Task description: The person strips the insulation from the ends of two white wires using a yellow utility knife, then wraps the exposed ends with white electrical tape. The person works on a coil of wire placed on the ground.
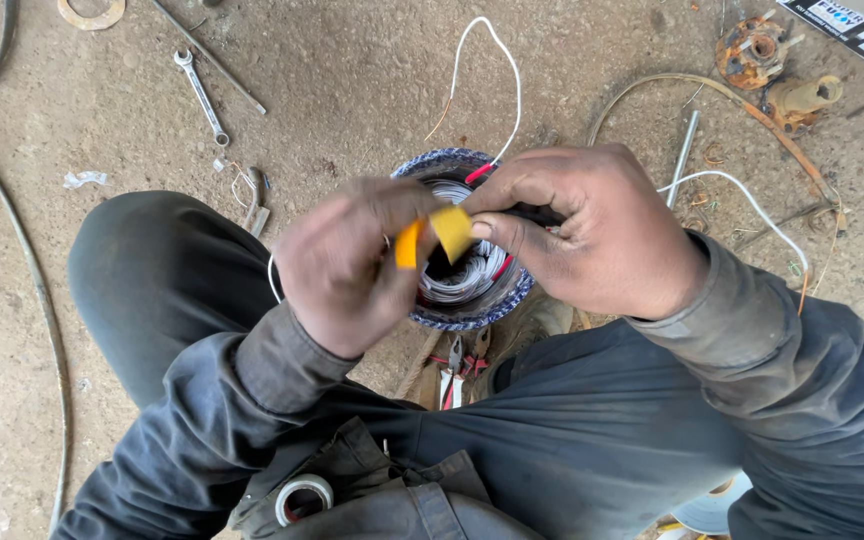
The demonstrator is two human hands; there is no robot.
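Observation:
My left hand [347,265] pinches a small roll of yellow tape [408,244]. My right hand [592,230] grips the free end of the yellow tape strip [452,230] between thumb and fingers, together with a wire hidden under the fingers. Both hands hover over a round motor stator [472,290] with a blue-white wrapped rim and silvery windings inside. A red wire [479,173] and a white wire [500,60] rise from the stator's far edge.
A spanner [201,97] and a thin rod [210,57] lie on the dirt floor at upper left. Rusty parts [755,50] sit at upper right. A cable [32,280] runs down the left. A tape roll [303,497] rests in my lap; pliers [455,370] below the stator.

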